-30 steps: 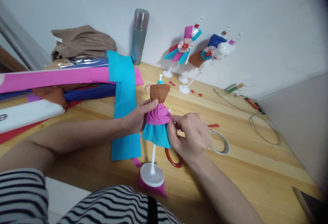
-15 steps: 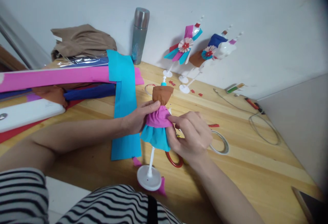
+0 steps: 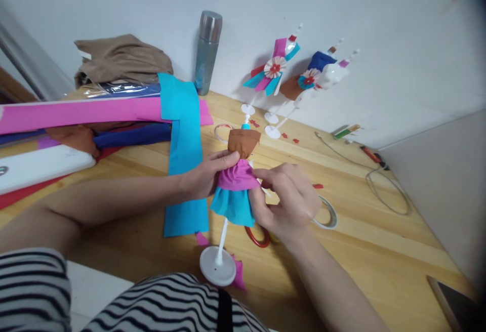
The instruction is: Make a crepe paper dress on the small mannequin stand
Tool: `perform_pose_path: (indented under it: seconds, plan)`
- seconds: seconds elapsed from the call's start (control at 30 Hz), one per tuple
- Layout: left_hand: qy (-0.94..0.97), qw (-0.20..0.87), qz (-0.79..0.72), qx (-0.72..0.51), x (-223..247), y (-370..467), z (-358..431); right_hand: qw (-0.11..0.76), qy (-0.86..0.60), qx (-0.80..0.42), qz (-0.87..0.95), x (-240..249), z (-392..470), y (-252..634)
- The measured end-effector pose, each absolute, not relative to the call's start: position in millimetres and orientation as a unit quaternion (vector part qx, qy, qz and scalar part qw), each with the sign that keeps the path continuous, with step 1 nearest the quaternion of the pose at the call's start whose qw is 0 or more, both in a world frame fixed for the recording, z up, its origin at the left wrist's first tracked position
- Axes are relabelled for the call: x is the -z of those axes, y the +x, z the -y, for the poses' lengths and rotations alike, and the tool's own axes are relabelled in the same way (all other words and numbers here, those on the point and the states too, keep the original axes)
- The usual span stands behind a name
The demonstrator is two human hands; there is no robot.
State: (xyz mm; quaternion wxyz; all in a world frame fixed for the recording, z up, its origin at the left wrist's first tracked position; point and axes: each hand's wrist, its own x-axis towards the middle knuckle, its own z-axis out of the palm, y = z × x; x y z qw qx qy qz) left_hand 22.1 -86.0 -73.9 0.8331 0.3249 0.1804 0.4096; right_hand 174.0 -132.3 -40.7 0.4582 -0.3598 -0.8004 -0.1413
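Observation:
A small dress form on a white stand (image 3: 217,265) leans slightly over the table. It wears a brown top (image 3: 243,142), a gathered pink layer (image 3: 236,176) and a blue skirt (image 3: 233,205) below. My left hand (image 3: 208,174) grips the form at the waist, thumb in front. On the other side, my right hand (image 3: 286,198) pinches the right edge of the pink layer between thumb and forefinger. Red-handled scissors (image 3: 258,241) lie partly hidden below my right hand.
Blue paper strips (image 3: 186,155) lie left of the form. Several decorated stands (image 3: 275,67) and a bottle (image 3: 208,53) are at the wall. A tape roll (image 3: 331,213) and a cable (image 3: 383,190) lie right. Pink strips (image 3: 87,114) and a white device (image 3: 45,167) lie left.
The form has tilted slightly, its top going right and its base left. My right hand has shifted a little right, still at the pink edge.

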Motion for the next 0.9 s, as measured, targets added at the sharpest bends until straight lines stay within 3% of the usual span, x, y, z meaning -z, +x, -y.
perform_pose_path:
  seconds: [0.33, 0.57, 0.77, 0.9]
  plan:
    - [0.362, 0.840, -0.162, -0.369, 74.9, 13.7, 78.8, 0.440, -0.315, 0.177, 0.822, 49.9, 134.0, 170.2]
    - [0.327, 0.865, -0.121, -0.362, 76.2, 8.8, 68.3, 0.476, -0.305, 0.115, 0.817, 48.8, 136.1, 172.3]
    - [0.308, 0.879, -0.105, -0.349, 74.4, 8.1, 67.4, 0.427, -0.330, 0.127, 0.832, 48.0, 134.2, 171.3]
    - [0.308, 0.875, -0.102, -0.359, 72.7, 7.1, 67.5, 0.446, -0.317, 0.118, 0.828, 46.7, 133.4, 172.4]
